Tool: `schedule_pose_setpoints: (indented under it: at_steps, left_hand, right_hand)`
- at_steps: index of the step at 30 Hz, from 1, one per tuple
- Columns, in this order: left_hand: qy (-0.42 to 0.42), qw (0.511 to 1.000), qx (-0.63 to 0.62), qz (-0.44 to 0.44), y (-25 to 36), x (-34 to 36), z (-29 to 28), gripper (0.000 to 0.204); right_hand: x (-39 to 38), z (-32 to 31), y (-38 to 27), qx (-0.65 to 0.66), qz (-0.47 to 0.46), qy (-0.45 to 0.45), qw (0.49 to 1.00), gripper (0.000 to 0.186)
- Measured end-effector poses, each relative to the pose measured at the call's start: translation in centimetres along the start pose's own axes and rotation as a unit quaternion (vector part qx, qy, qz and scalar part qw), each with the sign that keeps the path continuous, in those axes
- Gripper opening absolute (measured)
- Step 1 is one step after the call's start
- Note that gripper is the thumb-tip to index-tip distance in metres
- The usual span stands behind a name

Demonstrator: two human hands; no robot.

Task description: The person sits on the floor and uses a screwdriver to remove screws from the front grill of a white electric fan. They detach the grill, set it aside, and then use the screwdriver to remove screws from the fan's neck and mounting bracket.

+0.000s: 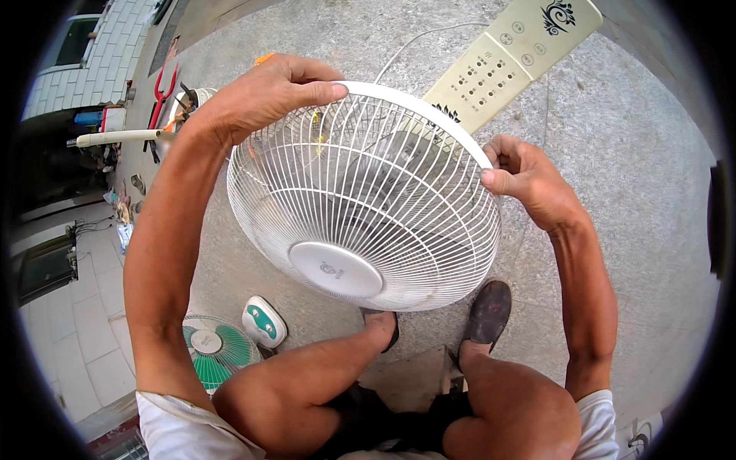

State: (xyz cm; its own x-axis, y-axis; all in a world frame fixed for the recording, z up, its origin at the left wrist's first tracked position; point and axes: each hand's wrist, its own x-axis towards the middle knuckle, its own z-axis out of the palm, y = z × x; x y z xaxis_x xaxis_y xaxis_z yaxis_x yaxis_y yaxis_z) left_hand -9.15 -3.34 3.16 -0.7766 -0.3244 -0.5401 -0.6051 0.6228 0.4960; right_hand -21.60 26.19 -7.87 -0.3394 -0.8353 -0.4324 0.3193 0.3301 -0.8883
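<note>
A white wire fan guard (336, 270) with a round silver-grey centre cap is held tilted above my feet. My left hand (280, 90) grips its white rim at the upper left, thumb on top of the edge. On the right side of the rim, my right hand (529, 180) pinches it between thumb and curled fingers. Behind the guard, a beige fan column with a button panel (483, 80) and dark floral prints slants to the upper right. Something dark grey shows blurrily through the wires; whether the guard is joined to it, I cannot tell.
A white cable (414, 37) curves over the grey floor behind the guard. At the lower left stand a green-bladed fan (218, 349) and a white-and-green base (264, 320). Red-handled tools (162, 96) and a pale tube (119, 138) are by my left arm.
</note>
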Motion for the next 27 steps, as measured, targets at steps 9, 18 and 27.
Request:
schedule_pose_setpoints:
  at_steps: [9,18,27]
  left_hand:
    - [0.012,0.999,0.036,0.000,1.0,-0.1,0.3,0.064]
    - [0.025,1.000,0.011,-0.001,0.7,-0.4,0.4,0.058]
    - [0.044,0.997,0.031,0.050,0.2,-0.5,1.0,0.048]
  right_hand:
    - [-0.1,-0.7,0.1,0.001,0.021,0.006,1.000,0.042]
    - [0.8,-0.3,0.6,0.043,0.009,0.014,0.999,0.049]
    - [1.7,1.4,-0.9,-0.082,-0.095,0.054,0.991,0.034]
